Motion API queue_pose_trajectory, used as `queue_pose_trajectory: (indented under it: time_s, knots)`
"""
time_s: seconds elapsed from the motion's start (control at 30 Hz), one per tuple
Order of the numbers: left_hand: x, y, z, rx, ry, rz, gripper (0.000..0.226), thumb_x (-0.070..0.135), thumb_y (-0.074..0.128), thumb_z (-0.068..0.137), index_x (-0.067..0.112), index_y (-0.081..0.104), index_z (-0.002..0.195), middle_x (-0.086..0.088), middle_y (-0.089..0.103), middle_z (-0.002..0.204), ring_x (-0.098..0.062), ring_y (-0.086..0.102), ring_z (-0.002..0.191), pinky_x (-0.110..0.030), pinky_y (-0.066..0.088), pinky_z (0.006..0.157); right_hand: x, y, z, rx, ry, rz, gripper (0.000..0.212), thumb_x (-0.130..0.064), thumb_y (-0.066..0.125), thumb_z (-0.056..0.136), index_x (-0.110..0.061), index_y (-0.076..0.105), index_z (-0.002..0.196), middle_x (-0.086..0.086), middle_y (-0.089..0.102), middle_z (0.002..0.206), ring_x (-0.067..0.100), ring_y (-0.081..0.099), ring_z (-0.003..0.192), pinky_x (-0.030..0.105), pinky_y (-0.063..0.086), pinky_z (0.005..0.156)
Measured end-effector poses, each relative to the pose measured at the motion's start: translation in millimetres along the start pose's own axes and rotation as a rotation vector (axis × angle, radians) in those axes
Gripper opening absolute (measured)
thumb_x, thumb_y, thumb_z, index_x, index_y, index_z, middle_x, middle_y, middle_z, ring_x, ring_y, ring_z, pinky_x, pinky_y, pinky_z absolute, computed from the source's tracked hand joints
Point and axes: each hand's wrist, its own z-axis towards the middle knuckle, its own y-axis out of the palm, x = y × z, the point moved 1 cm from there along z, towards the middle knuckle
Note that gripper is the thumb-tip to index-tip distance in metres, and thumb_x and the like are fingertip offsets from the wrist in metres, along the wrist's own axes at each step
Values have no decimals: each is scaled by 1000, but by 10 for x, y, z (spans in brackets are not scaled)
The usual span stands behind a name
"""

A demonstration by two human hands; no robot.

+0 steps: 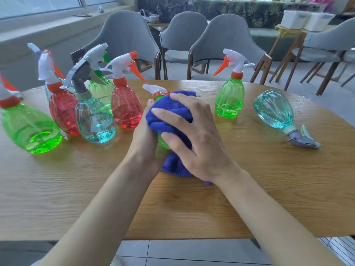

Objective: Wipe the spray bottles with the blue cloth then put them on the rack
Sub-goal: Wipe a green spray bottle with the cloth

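At the table's centre a green spray bottle point(156, 91) with a white and orange head is wrapped in the blue cloth point(170, 114). My left hand point(145, 135) grips the bottle's body from the left. My right hand point(192, 135) presses the cloth around the bottle, fingers curled over it. Most of the held bottle is hidden by cloth and hands. Several bottles stand at the left: a green one point(28, 129), a red one point(63, 110), a teal one point(94, 120), another red one point(125, 104). No rack is in view.
A green bottle point(229, 98) stands upright at right of centre. A teal bottle point(276, 112) lies on its side near the wooden table's point(172, 208) right edge. Grey chairs point(221, 41) line the far side. White bins point(305, 19) sit on a side table behind.
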Motion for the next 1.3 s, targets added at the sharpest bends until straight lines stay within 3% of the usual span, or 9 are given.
queue_pose_trajectory:
  time_s: [0.1, 0.17, 0.3, 0.43, 0.5, 0.7, 0.97, 1.1, 1.3]
  knots:
    - [-2, 92, 2, 11, -16, 21, 55, 43, 45, 113, 4, 57, 150, -18, 70, 131, -32, 69, 121, -41, 58, 98, 85, -2, 3, 18, 167, 126, 42, -35, 47, 109, -23, 60, 148, 8, 47, 152, 25, 45, 141, 29, 27, 123]
    - [-14, 121, -18, -19, -47, 22, 54, 43, 48, 112, 7, 58, 150, -14, 70, 129, -29, 69, 116, -39, 59, 91, 121, 10, 23, 45, 243, 212, 40, -32, 44, 111, -22, 62, 145, 5, 52, 143, 20, 49, 137, 28, 31, 120]
    - [-31, 94, -42, -13, -47, -8, 48, 40, 60, 107, 5, 66, 139, -21, 68, 138, -34, 67, 123, -50, 51, 113, 222, -45, 65, 221, 439, 360, 20, -26, 45, 112, -30, 64, 116, -9, 60, 108, 9, 57, 108, 31, 43, 103]
    - [-12, 139, -49, -19, 39, -66, 31, 35, 63, 105, 8, 78, 111, -24, 73, 129, -39, 69, 125, -57, 50, 113, 338, -159, 44, 483, 781, 590, 8, -21, 59, 107, -22, 58, 115, -12, 64, 107, -8, 61, 95, 14, 44, 89]
    - [-20, 175, -53, 0, 71, -95, 32, 36, 60, 107, 7, 74, 112, -23, 73, 128, -39, 69, 124, -57, 50, 114, 336, -193, 25, 528, 854, 622, 10, -22, 62, 106, -22, 57, 115, -13, 62, 105, -11, 59, 88, 12, 44, 86]
    - [-135, 244, -19, 41, 153, -62, 68, 46, 63, 105, -9, 57, 144, -31, 61, 144, -44, 60, 135, -56, 44, 119, -7, -152, -24, 406, 697, 605, 18, -23, 48, 112, -22, 51, 94, -13, 54, 91, 2, 50, 88, 17, 39, 84]
    - [-166, 253, -57, 111, 171, 33, 69, 52, 73, 97, 0, 61, 141, -28, 68, 135, -42, 70, 122, -61, 54, 106, -49, -200, -82, 393, 399, 365, 8, -15, 63, 105, -17, 55, 108, 10, 59, 108, 22, 59, 104, 33, 48, 96]
    - [-192, 338, -105, 21, 222, 71, 61, 41, 67, 103, -5, 59, 142, -27, 68, 136, -40, 68, 125, -50, 57, 103, 102, -240, 4, 455, 585, 429, 13, -20, 48, 112, -13, 51, 101, -14, 58, 91, 5, 55, 87, 19, 43, 83]
    - [-109, 309, -33, 90, 451, 176, 60, 39, 77, 95, 0, 59, 137, -26, 69, 130, -44, 68, 123, -64, 51, 109, -43, -98, -133, 290, 760, 566, 24, -12, 43, 113, -8, 40, 90, -22, 52, 59, -4, 47, 55, 13, 39, 59]
